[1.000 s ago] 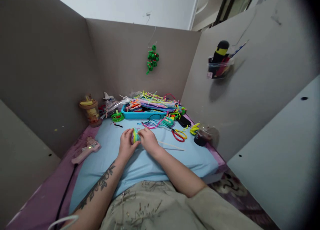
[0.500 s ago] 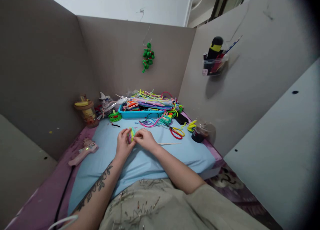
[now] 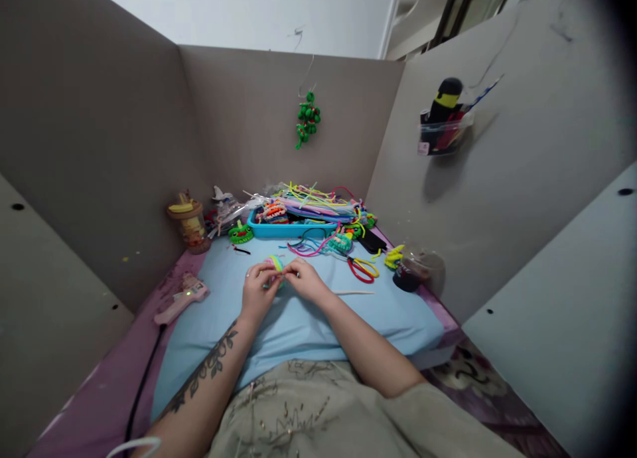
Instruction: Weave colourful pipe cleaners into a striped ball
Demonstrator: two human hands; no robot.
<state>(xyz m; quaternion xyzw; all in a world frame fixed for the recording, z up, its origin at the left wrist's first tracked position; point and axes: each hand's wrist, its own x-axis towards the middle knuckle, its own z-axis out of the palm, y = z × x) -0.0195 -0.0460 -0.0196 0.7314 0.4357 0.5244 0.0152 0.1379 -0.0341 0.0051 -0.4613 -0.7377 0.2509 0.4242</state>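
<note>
Now | left hand (image 3: 259, 287) is gripping a rounded, pastel-striped, fuzzy piece (image 3: 275, 263) above the light-blue cloth (image 3: 318, 322) | right hand (image 3: 302, 280) is pinching, contents unclear | piece is now showing mostly beyond 2 meeting fingertips; handling is apparently shifting nearer

Tray (image 3: 293, 232) smooth plast.; tbl cover (image 3: 368, 322) matt cloth, wrinkled.

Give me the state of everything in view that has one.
Multicoloured piece, held, partly hidden
Left hand, closed on that piece
Right hand, at the piece's edge, grip unclear
Pink corded tool, lying down, green light lit
Scissors, lying on the blue cloth, blades unclear
Blue tray, heaped full
Green bundle, hanging
</note>
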